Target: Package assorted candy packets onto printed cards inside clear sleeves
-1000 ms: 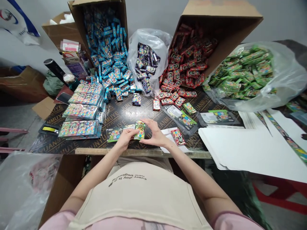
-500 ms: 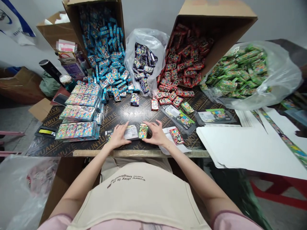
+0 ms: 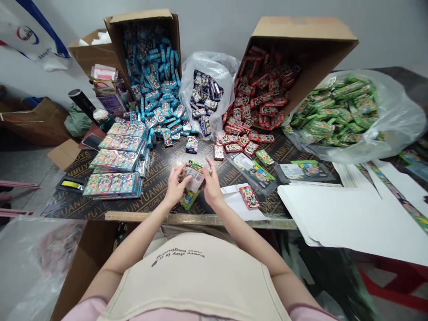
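Note:
A plastic pouch with a white barcode label and green printed parts is held up at a tilt over the table between my hands. My left hand grips its left side, with the thumb lying across the front. At the pouch's right edge is my right hand, its fingers fairly straight along that side and the thumb near the label. What the pouch contains is hidden. To the right of my right hand, a red small box lies on a white sheet.
Packed flat sets are stacked at left. Behind are a carton of blue boxes, bags of purple boxes and green boxes, and a carton of red boxes. More pouches and white sheets lie right.
The pouch, flat on the table before, is now lifted and turned between my hands. My hands have come closer together. The green box beside my right hand no longer shows separately.

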Demonstrator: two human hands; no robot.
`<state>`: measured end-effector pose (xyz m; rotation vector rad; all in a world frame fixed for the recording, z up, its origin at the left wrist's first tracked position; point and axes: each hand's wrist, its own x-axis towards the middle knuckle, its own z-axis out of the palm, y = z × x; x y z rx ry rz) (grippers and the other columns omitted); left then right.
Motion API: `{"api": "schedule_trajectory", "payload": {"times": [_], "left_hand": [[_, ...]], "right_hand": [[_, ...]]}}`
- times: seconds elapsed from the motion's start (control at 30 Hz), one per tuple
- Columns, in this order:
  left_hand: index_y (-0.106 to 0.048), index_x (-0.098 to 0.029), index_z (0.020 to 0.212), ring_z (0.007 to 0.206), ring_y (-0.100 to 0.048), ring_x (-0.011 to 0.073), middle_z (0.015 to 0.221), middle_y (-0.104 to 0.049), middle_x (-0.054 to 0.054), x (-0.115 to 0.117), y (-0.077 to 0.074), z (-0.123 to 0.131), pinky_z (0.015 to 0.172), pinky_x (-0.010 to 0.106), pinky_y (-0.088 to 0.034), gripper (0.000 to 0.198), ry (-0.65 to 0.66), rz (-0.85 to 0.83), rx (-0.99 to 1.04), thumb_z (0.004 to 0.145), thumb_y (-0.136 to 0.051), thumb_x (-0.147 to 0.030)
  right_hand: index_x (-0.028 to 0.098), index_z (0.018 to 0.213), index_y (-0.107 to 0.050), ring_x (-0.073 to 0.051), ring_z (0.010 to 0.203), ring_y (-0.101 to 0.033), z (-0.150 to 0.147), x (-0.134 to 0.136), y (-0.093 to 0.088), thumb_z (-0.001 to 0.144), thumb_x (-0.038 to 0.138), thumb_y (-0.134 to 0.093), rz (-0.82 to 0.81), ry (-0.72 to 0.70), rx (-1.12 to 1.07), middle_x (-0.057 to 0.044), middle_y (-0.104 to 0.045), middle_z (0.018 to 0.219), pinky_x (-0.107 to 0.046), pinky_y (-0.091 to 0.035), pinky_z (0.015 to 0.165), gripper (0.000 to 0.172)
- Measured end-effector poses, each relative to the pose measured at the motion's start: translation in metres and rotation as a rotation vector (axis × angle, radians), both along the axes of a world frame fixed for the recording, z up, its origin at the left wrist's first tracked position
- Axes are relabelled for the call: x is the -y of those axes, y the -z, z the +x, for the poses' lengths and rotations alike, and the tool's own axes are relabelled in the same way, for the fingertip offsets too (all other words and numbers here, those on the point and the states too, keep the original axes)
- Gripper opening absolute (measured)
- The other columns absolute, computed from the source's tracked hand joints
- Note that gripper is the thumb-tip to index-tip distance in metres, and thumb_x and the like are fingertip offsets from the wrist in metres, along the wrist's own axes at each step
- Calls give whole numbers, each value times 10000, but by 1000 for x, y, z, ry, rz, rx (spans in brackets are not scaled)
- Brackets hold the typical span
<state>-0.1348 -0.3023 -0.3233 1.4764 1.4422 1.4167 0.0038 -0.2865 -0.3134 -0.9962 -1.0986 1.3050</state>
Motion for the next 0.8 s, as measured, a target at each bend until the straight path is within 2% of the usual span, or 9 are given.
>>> {"api": "schedule_trajectory", "payload": {"times": [0.03, 0.1, 0.17, 0.23, 0.33, 0.47, 0.57, 0.67, 0.8], "left_hand": [[-658, -197, 1177, 959, -573, 186, 981, -593, 48, 0, 1, 8, 905, 324, -450, 500, -4, -11, 122, 779, -662, -501], [-713, -171, 986, 929, -593, 171, 924, -641, 44, 1, 3, 20, 882, 304, -456, 438, -41, -53, 404, 784, -636, -552], [-699, -154, 818, 828, -617, 156, 818, -667, 28, 2, 3, 27, 817, 287, -476, 454, -85, -133, 679, 709, -692, -595], [-655, -149, 716, 681, -614, 135, 716, -665, 8, 2, 0, 28, 725, 274, -488, 466, -100, -245, 869, 623, -760, -593], [-630, -147, 696, 572, -597, 115, 664, -667, -6, 1, -8, 22, 634, 260, -479, 443, -62, -390, 971, 550, -827, -516], [-624, -148, 672, 546, -565, 87, 623, -639, -27, 1, -17, 14, 529, 206, -413, 361, -15, -395, 906, 541, -843, -405], [-657, -154, 712, 574, -561, 78, 665, -646, -26, 1, -24, 12, 506, 182, -386, 325, 14, -332, 821, 559, -833, -381], [-710, -162, 793, 640, -599, 97, 758, -693, 0, -3, -31, 7, 563, 199, -432, 313, 85, -298, 705, 574, -823, -353], [-748, -158, 732, 698, -631, 144, 739, -714, 32, -11, -45, -5, 684, 256, -485, 177, 134, -134, 332, 591, -790, -256]], "right_hand": [[247, 1358, -362, -205, 1043, -643, -5, -1, -4, 842, 568, -485, -36, 82, -57, -82, -628, 1218, -349, -533, 859, 620], [231, 1228, -462, -198, 917, -671, -9, -3, -11, 777, 493, -576, -91, 175, -152, -53, -683, 1046, -327, -549, 785, 534], [241, 1176, -469, -194, 785, -682, -8, -4, -17, 718, 391, -627, -116, 131, -176, -12, -705, 875, -324, -553, 710, 507], [252, 1161, -458, -189, 694, -679, -5, -4, -20, 680, 315, -643, -115, 47, -165, 18, -707, 772, -318, -544, 665, 519], [258, 1142, -453, -188, 700, -689, -1, -1, -21, 670, 315, -655, -86, 23, -156, 20, -721, 777, -309, -536, 671, 517], [266, 1144, -413, -238, 804, -718, 2, 1, -17, 745, 423, -567, -137, 103, -302, -20, -734, 907, -373, -554, 696, 456], [263, 1126, -428, -235, 809, -719, 5, 0, -15, 699, 355, -624, -186, 104, -344, -16, -744, 918, -382, -556, 731, 479], [253, 1064, -489, -204, 756, -702, 9, -4, -15, 619, 262, -690, -211, 61, -320, 3, -755, 855, -351, -547, 720, 489], [222, 838, -631, -190, 753, -682, 18, -9, -14, 627, 304, -748, -73, 29, -172, -19, -754, 837, -355, -537, 770, 255]]}}
